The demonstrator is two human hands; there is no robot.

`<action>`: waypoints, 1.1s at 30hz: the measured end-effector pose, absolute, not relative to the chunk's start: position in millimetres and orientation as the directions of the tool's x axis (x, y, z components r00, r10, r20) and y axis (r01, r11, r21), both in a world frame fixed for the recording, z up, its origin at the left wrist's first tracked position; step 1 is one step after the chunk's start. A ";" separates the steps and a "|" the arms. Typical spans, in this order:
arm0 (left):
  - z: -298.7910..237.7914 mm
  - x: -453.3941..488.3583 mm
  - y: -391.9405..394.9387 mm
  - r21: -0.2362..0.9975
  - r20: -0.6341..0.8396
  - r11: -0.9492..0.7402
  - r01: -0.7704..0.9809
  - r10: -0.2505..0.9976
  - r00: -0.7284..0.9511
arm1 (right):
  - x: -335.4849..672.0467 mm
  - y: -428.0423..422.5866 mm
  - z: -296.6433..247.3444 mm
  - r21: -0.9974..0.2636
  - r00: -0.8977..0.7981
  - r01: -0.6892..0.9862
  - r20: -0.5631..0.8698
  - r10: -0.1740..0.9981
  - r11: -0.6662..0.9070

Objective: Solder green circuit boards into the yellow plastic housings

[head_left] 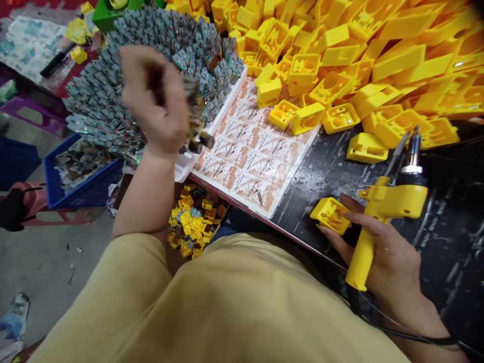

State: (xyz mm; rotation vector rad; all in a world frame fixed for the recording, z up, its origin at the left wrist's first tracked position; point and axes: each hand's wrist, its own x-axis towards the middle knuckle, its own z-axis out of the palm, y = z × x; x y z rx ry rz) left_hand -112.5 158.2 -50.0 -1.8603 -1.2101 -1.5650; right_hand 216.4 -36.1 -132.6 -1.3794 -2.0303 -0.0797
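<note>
My left hand [157, 101] is raised over a heap of small grey circuit boards [113, 85]. It is blurred by motion, and its fingers look curled round a small dark part that I cannot name. My right hand [381, 247] rests on the black tabletop [333, 171]. Its palm carries a yellow soldering gun [378, 212] with the tip pointing away, while its fingertips pinch a small yellow plastic housing [330, 214].
A big pile of yellow plastic housings [359, 55] fills the table's far right. Printed cardboard [249, 146] covers the middle. A blue crate [75, 171] stands at left. Below the table edge is a bin of finished yellow parts [192, 219].
</note>
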 end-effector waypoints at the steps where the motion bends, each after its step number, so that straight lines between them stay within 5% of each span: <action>1: -46.1 -99.4 160.2 0.179 0.894 -0.573 0.799 0.434 0.111 | 216.2 -36.0 -132.5 -0.310 -0.215 0.842 0.558 0.801 0.441; 4: -30.8 -66.2 162.0 0.166 0.428 -0.569 0.806 0.778 0.461 | 216.8 -35.8 -132.5 -0.304 -0.222 0.835 0.575 0.788 0.457; 7: -11.2 -60.4 165.2 0.100 0.048 -0.491 0.866 0.871 0.488 | 217.8 -35.9 -132.7 -0.297 -0.234 0.827 0.589 0.774 0.476; 13: -9.1 -113.9 161.0 -0.204 0.170 -0.227 0.952 0.950 0.263 | 217.2 -34.7 -133.0 -0.319 -0.225 0.821 0.583 0.781 0.474; 19: -42.8 -148.6 134.7 -0.075 0.181 -0.209 0.975 0.959 0.219 | 218.7 -36.4 -131.0 -0.298 -0.207 0.847 0.578 0.790 0.440; 23: -17.6 -155.0 135.1 0.239 0.350 -0.206 0.949 0.930 0.114 | 217.8 -37.5 -129.1 -0.316 -0.210 0.840 0.560 0.802 0.440; 26: 14.8 -138.6 143.2 0.368 0.319 -0.351 0.861 0.918 0.238 | 215.8 -36.1 -125.9 -0.347 -0.198 0.830 0.548 0.812 0.436; 28: 28.2 -115.2 148.6 0.326 0.174 -0.538 0.777 0.842 0.510 | 214.3 -36.4 -122.4 -0.368 -0.204 0.819 0.532 0.822 0.441; 30: 27.8 -84.9 149.3 0.204 0.020 -0.754 0.624 0.640 0.768 | 212.6 -39.2 -118.7 -0.386 -0.209 0.809 0.517 0.830 0.444; 33: 1.0 -41.5 134.6 0.011 -0.152 -0.931 0.365 0.359 0.921 | 210.1 -46.0 -115.7 -0.410 -0.176 0.811 0.511 0.842 0.418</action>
